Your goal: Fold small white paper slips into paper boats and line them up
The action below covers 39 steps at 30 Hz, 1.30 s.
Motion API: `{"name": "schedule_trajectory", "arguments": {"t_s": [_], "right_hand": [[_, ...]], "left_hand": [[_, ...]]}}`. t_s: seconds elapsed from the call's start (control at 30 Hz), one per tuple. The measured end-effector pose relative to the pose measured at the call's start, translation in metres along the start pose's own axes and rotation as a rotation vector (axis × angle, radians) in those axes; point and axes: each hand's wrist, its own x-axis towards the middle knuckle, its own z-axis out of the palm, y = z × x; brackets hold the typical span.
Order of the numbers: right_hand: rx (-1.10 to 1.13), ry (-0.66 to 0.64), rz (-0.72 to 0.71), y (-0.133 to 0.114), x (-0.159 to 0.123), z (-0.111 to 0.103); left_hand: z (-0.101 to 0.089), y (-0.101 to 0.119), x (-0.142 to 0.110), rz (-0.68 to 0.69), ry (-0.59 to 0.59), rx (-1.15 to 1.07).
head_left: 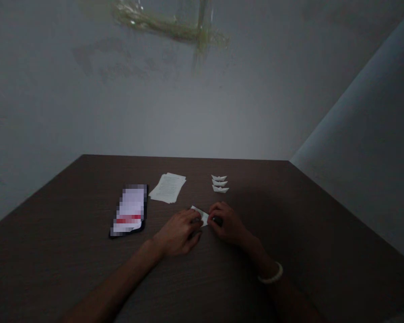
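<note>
Working low over the table [70, 264], your two hands meet at a small folded piece of paper [204, 218], which is your landmark here. Your left hand [182, 229] comes from its left, palm down, fingers laid over its near left part; you cannot tell whether they grip it or only press. Your right hand [228, 223] is at its right end, thumb and forefinger pinched on the edge, and a pale bracelet [271, 274] circles that wrist. The hands stand just apart, the paper bridging them. Beyond it and slightly right, you have three white paper boats [220, 189] in a close row. Beyond it and left lies a loose pile of printed sheets [167, 188]; farther left, a phone [129, 208], its lit screen blurred.
</note>
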Motion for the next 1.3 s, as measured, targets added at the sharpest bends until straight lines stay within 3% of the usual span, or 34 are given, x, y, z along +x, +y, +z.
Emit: {"name": "schedule_trajectory", "arguments": {"t_s": [0.87, 1.3], "right_hand": [[-0.033, 0.046, 0.076, -0.003, 0.001, 0.001], [-0.113, 0.168, 0.145, 0.004, 0.003, -0.002]], "left_hand": [[-0.003, 0.004, 0.001, 0.025, -0.039, 0.068], [0.001, 0.011, 0.002, -0.045, -0.023, 0.129]]}}
